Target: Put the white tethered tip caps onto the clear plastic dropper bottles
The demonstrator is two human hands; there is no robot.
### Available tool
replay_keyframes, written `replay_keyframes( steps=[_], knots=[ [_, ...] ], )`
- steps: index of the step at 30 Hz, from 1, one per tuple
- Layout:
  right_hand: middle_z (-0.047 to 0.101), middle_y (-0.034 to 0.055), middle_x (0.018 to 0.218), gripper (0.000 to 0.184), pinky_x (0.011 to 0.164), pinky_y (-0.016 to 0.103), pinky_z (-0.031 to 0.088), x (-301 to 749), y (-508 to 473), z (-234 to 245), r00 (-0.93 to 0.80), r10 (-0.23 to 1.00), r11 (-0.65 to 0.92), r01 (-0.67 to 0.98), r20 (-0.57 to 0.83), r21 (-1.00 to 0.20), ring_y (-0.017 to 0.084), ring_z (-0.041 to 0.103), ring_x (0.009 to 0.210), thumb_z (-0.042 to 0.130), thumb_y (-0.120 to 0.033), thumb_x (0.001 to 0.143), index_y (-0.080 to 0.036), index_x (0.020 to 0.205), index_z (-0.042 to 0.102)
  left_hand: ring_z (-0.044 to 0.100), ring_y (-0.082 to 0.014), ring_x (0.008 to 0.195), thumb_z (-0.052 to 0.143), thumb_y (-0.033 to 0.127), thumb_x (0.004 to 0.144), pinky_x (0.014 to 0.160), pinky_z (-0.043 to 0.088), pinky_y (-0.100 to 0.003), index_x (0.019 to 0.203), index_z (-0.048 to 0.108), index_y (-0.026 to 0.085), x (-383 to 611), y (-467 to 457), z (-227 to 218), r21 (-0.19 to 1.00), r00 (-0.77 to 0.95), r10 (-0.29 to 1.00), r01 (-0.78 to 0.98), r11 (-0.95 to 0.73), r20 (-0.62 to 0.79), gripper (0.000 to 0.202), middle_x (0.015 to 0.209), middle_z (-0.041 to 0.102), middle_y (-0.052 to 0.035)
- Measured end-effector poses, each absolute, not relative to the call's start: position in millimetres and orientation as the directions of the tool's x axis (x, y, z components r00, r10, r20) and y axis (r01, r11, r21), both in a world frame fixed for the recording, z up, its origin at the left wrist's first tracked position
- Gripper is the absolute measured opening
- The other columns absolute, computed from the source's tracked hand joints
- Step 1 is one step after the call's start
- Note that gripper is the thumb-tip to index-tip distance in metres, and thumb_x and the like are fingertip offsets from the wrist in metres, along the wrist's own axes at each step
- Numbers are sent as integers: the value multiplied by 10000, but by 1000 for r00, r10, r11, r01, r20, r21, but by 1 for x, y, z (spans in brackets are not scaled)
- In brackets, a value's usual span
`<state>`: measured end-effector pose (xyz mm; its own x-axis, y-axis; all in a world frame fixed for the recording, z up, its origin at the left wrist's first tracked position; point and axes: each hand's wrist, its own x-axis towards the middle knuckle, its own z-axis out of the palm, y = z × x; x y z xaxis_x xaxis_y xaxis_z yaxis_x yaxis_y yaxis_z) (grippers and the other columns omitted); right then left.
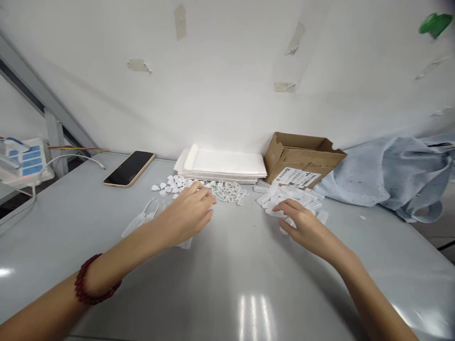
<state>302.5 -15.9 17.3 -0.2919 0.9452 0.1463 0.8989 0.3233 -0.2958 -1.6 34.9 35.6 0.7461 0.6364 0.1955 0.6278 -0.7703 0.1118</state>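
My left hand [190,208] hovers at the front of a pile of small white caps [172,183], its fingers loosely bent and thumb apart, with nothing visible in them. Just right of its fingertips lies a heap of thin white plastic hooks [229,192]. My right hand [300,225] reaches over the near edge of a pile of translucent plastic sleeves [277,194], thumb and fingers apart. Partly hidden beneath my left forearm are several translucent pieces with white hooks [137,222] attached. A dark red bead bracelet [87,284] circles my left wrist.
A stack of white padded envelopes [227,163] stands against the wall, beside an open cardboard box [302,158]. Light blue cloth [377,175] lies at the right. A phone [130,169] rests at back left, near a power strip [28,158] with a white cable.
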Motion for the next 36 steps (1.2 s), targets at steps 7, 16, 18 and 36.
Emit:
replay_keyframes(
  steps=[7, 16, 18, 36],
  knots=[
    [580, 180, 1187, 272, 798, 477, 482, 286, -7, -4, -315, 882, 365, 927, 350, -84, 323, 523, 1063, 444, -164, 895, -157, 1131, 579, 504, -263, 872, 457, 44, 862, 716, 383, -355, 806, 597, 123, 63, 53, 29, -143, 865, 472, 496, -857, 170, 171, 818, 586, -109],
    [552, 164, 1328, 395, 844, 473, 400, 275, -4, -9, -353, 896, 346, 935, 271, 74, 327, 456, 1188, 374, -38, 878, -129, 1224, 540, 515, -264, 908, 464, -53, 798, 749, 362, -358, 763, 595, 138, 74, 59, 13, -201, 876, 441, 476, -856, 195, 234, 817, 594, -99],
    [564, 161, 1317, 407, 829, 458, 390, 274, 0, -11, -363, 889, 350, 932, 279, 97, 325, 466, 1157, 373, -22, 869, -119, 1228, 537, 514, -258, 907, 459, -51, 805, 748, 371, -356, 768, 594, 140, 71, 57, 17, -183, 866, 456, 492, -851, 204, 237, 817, 592, -94],
    [647, 156, 1100, 319, 799, 395, 447, 262, 18, -15, -424, 769, 480, 877, 479, 5, 268, 540, 997, 377, -42, 908, -145, 1137, 574, 563, -158, 896, 497, 166, 905, 764, 456, -280, 892, 590, 188, 9, -3, 16, 629, 563, 748, 451, -634, 351, 96, 905, 629, -15]
  ],
)
